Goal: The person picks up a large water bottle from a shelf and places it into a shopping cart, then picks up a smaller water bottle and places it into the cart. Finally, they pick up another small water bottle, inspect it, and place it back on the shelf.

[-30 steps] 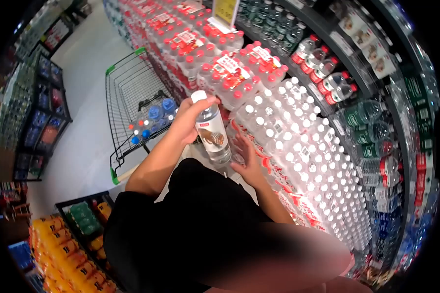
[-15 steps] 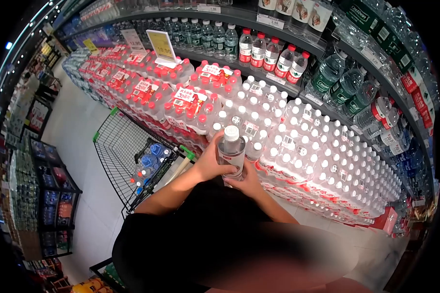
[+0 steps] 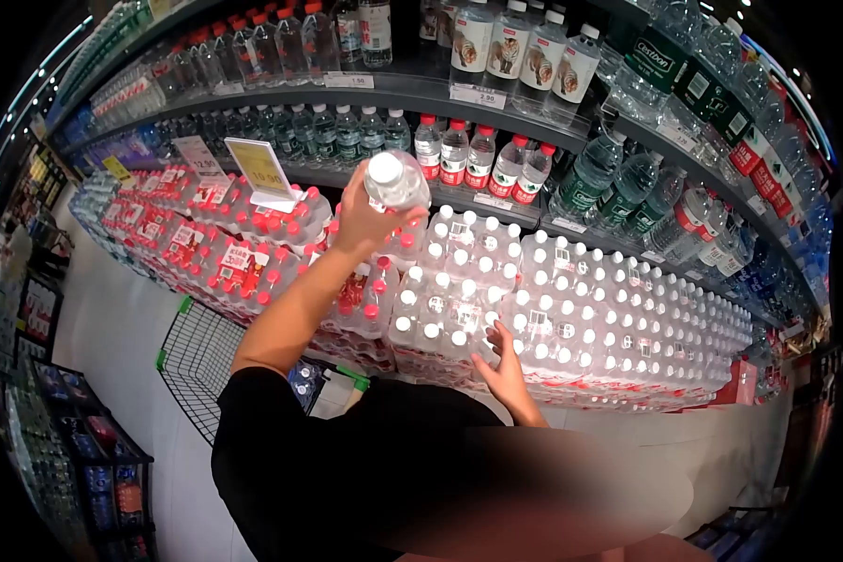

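A clear bottle with a white cap (image 3: 398, 180) is gripped in my left hand (image 3: 365, 217), raised in front of the shelf, its cap tilted toward me. Behind it stand small green-label bottles and red-capped bottles (image 3: 453, 155). My right hand (image 3: 506, 367) is empty, fingers apart, just above the near edge of the white-capped bottle packs (image 3: 459, 281). Red-capped bottle packs (image 3: 244, 267) lie below and left of my left arm. On the upper shelf are white-capped bottles with a tiger on the label (image 3: 510, 47).
A wire shopping cart (image 3: 201, 361) with green corners stands at the left, blue bottles (image 3: 304, 382) inside it. A price sign (image 3: 258, 169) stands on the red-capped packs. Large green-label bottles (image 3: 590, 173) line the shelf at right. A black display rack (image 3: 94, 450) is at lower left.
My left hand has lifted the bottle up and left toward the shelf. My right hand has let go of it and moved right. The view has shifted, showing more upper shelf.
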Tool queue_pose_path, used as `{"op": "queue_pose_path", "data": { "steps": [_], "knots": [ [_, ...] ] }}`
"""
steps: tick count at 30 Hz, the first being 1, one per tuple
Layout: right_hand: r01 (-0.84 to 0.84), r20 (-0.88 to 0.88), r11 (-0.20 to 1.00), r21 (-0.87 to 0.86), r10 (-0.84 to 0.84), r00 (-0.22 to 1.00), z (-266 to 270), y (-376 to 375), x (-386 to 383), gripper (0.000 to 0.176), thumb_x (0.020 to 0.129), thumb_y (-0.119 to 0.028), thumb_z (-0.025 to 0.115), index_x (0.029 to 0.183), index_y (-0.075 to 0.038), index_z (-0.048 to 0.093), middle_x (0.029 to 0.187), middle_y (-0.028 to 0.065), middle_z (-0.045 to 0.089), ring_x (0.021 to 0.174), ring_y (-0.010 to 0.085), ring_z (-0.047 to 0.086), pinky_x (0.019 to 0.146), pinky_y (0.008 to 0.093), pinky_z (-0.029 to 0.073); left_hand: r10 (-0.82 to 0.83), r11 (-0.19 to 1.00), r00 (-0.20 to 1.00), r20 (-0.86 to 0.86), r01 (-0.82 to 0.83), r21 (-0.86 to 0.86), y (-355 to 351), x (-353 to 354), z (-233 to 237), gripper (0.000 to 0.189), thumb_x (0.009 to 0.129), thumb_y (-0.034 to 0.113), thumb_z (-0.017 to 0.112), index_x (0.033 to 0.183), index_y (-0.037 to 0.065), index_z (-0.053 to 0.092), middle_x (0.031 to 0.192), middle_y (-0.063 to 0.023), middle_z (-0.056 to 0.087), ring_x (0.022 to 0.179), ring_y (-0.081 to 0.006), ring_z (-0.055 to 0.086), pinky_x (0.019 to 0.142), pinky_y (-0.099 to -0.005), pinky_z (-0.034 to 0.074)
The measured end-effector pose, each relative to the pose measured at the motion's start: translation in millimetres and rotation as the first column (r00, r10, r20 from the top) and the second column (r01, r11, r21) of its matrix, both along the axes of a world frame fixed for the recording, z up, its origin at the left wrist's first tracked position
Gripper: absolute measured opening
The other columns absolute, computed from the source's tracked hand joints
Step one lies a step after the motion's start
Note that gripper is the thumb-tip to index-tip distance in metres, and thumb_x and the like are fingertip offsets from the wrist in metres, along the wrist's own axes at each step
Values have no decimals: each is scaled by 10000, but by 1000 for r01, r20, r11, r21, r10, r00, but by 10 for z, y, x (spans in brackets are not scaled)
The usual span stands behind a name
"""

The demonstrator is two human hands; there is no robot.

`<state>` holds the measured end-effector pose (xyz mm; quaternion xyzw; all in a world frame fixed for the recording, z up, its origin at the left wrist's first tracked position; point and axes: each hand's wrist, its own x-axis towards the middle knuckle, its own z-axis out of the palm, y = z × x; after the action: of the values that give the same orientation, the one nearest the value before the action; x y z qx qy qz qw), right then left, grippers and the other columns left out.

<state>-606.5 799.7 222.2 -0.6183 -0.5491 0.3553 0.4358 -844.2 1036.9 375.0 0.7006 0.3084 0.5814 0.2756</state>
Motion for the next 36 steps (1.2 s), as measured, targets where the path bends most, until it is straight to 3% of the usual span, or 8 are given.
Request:
{"op": "queue_pose_path", "data": {
  "steps": [3,7,13,19,23,28,31,36],
  "knots": [
    [84,40,996,-34,-83,996,-205,-116,75,772,859,-193,741,1472,-40,295,1349,254,512,1217,341,546,909,408,508,89,963,996,17,-91,252,827,36,455,653,622,218,940,1140,30,589,1085,-65,610,1004,-196,606,882,-335,499],
    [219,57,968,-123,-214,975,-264,-279,84,761,866,-210,735,1468,-29,307,1337,246,526,1198,349,558,924,442,500,-64,872,996,60,27,489,1592,218,1050,614,675,194,908,1168,14,590,1158,-74,576,1033,-192,606,885,-339,508],
    [360,125,928,-97,-347,930,-434,-585,85,724,867,-196,735,1446,-18,337,1306,243,554,1151,346,589,916,436,495,-97,952,995,19,87,293,2560,525,1142,694,690,273,902,1250,33,569,1199,-93,643,1107,-211,639,940,-373,542],
    [472,86,872,-133,-464,882,-558,-741,37,659,879,-162,716,1423,-40,364,1274,220,585,1083,325,624,872,425,503,-239,971,971,14,239,26,2826,612,1027,562,735,183,870,1197,4,606,1101,-91,685,1019,-182,663,893,-330,525],
    [451,103,884,-121,-440,892,-578,-709,31,645,879,-156,710,1414,-32,372,1273,217,585,1081,322,625,876,422,506,-288,956,956,-55,285,-65,2885,598,1072,552,752,226,858,1199,18,611,1087,-79,692,997,-168,663,903,-331,507],
    [395,112,904,-166,-380,918,-565,-605,-19,631,892,-148,696,1419,-32,370,1291,203,576,1104,301,619,916,412,501,-246,967,960,-136,233,-105,2870,583,1104,718,736,438,849,1270,36,587,1176,-88,664,1105,-197,616,979,-349,462],
    [377,93,909,-180,-366,926,-620,-569,-31,621,896,-144,695,1419,-35,378,1295,197,576,1107,291,620,927,404,500,-174,984,968,-181,163,-74,2924,599,1079,675,779,335,832,1289,-6,550,1190,-141,663,1082,-219,646,923,-329,503],
    [385,72,914,-128,-379,923,-658,-526,-78,556,896,-165,692,1365,-15,433,1240,200,609,1039,302,646,863,410,521,-243,964,968,68,248,-96,2836,586,1019,636,868,314,751,1332,-37,494,1254,-159,624,1154,-217,601,971,-323,471]
  ]
}}
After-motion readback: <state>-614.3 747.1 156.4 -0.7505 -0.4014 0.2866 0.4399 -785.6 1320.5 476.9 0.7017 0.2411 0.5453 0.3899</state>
